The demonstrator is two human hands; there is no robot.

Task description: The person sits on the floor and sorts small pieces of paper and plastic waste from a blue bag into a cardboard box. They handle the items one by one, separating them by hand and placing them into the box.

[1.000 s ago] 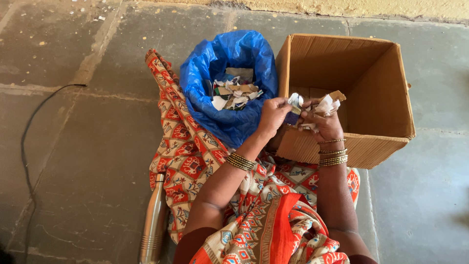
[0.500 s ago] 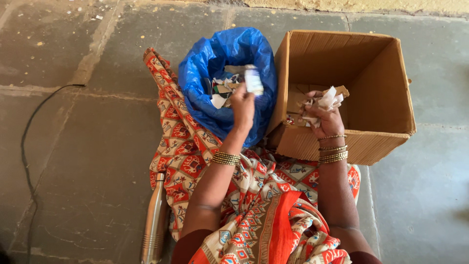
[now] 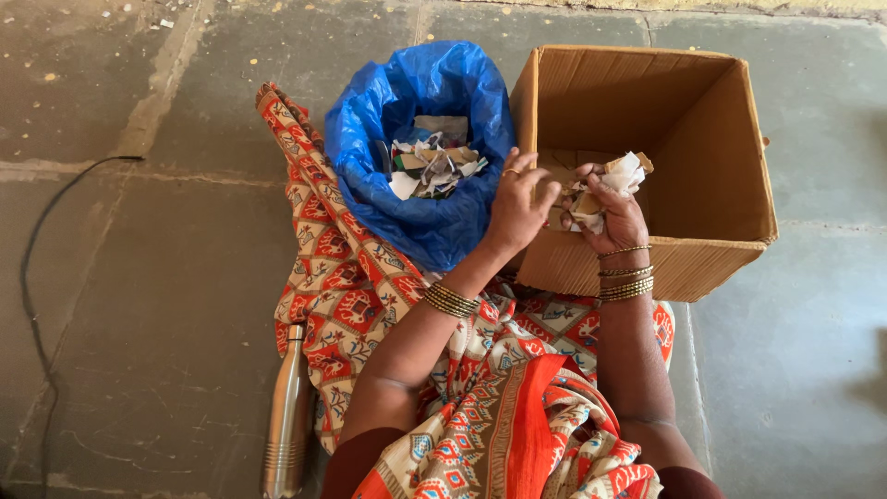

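Your right hand (image 3: 610, 217) is clenched around a bundle of crumpled white and brown paper scraps (image 3: 605, 189), over the near edge of the open brown cardboard box (image 3: 721, 249). Your left hand (image 3: 517, 203) has its fingers spread and holds nothing, between the box and the blue plastic bag (image 3: 434, 231).

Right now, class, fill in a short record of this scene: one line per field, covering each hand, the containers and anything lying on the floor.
Left hand: open, fingers spread, holding nothing, beside the right hand.
Right hand: closed on a bunch of crumpled paper scraps.
Blue plastic bag: open, holding mixed scraps.
Brown cardboard box: open-topped, right of the bag.
Steel bottle: lying on the stone floor.
Black cable: trailing at far left.
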